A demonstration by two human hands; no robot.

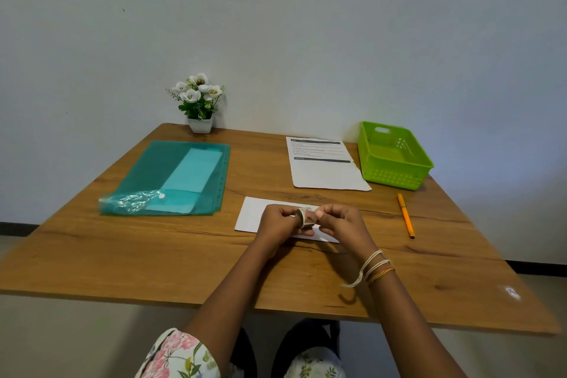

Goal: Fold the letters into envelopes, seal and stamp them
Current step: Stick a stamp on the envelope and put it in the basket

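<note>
Pinching small patterned paper stamp roll [306,217]: left hand [280,224] and right hand [339,222] both gripped it, frame centre, above white rectangular paper envelope [250,215].

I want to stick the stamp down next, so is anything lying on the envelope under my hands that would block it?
Nothing visible does. Both hands, left and right, hold the stamp roll just above the white envelope, whose visible surface is bare; the hands hide its middle.
</note>
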